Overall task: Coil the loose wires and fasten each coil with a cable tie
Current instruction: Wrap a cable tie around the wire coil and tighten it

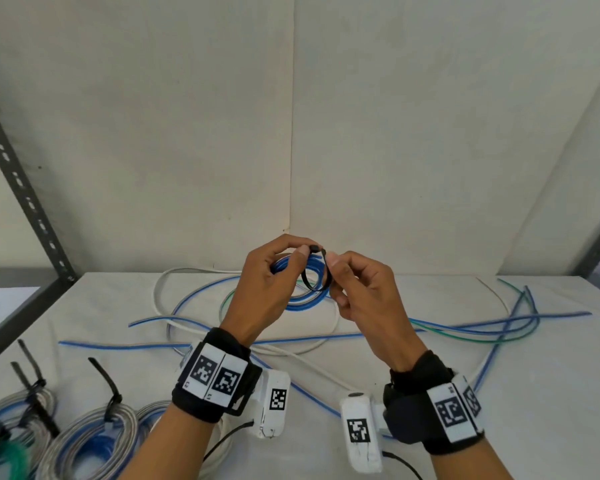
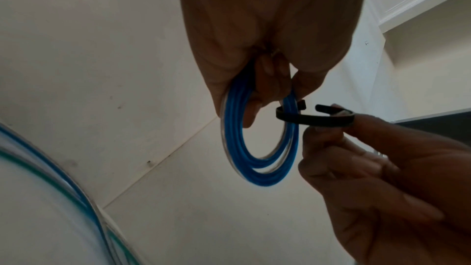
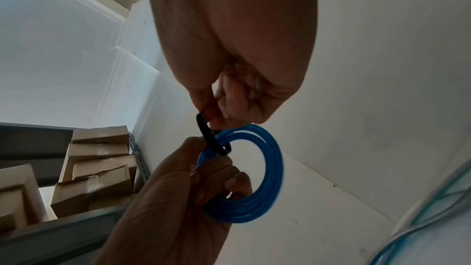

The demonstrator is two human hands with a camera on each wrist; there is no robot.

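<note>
Fingers: left hand (image 1: pixel 269 282) curled round blue wire coil (image 2: pixel 257 148); right hand (image 1: pixel 364 292) pinching black cable tie (image 2: pixel 318 119) looped through it.

So the backdrop is plain off-white wall panels (image 1: pixel 395 133) with a vertical seam running down the middle. A dark slotted metal upright (image 1: pixel 21 181) leans across the far left, part of a shelving frame. The work surface is a table covered in pale cloth (image 1: pixel 534 393). From the right wrist view you can see a stack of brown cardboard boxes (image 3: pixel 99 166) sitting on a shelf off to the left, some taped, a bit crumpled.
</note>
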